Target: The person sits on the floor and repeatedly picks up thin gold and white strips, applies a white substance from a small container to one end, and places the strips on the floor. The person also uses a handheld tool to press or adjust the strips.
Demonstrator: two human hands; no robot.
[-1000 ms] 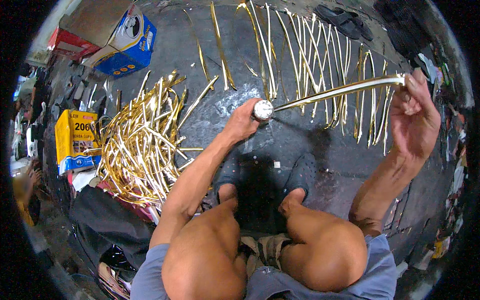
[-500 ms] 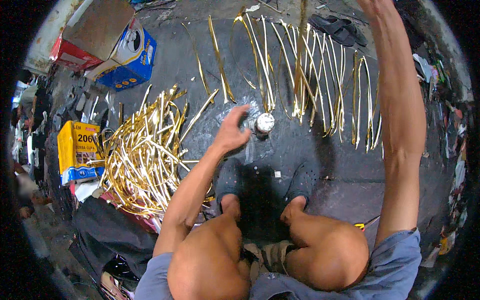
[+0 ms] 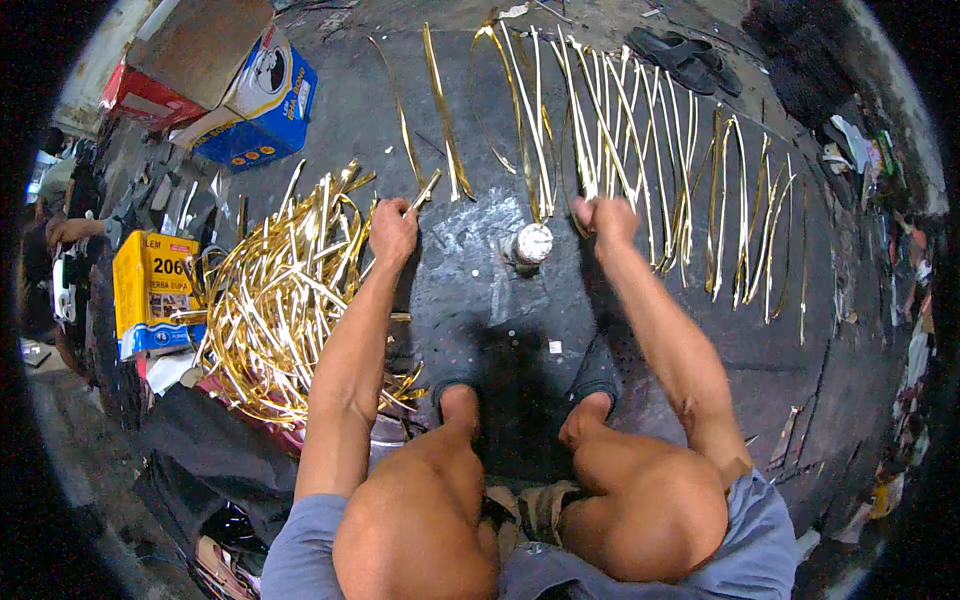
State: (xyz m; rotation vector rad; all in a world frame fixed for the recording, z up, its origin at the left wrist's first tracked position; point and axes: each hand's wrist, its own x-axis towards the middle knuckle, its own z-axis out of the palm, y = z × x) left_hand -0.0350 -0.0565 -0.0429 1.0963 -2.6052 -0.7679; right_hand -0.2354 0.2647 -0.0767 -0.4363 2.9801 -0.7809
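Observation:
My left hand [image 3: 395, 234] is closed in a pinch on the end of a gold strip [image 3: 427, 188] at the upper right edge of a big tangled heap of shiny gold strips [image 3: 285, 300]. My right hand [image 3: 610, 222] is closed at the near ends of a row of gold strips [image 3: 622, 130] laid out on the dark mat [image 3: 460, 270]; its fingers pinch a strip end there, partly hidden. Between my hands stands a small round can with a whitish, smeared top [image 3: 533, 242]. More strips lie spaced out to the left and right of the row.
A yellow and blue box [image 3: 155, 290] stands left of the heap. Behind it is an open blue, white and red carton [image 3: 250, 105]. Black sandals [image 3: 683, 60] lie at the far right. Scraps [image 3: 850, 145] litter the right edge. A dark sheet [image 3: 225, 460] lies at the near left.
My right hand has come back from far forward to the near ends of the row. My left hand, open beside the can before, has moved left and closed on a strip.

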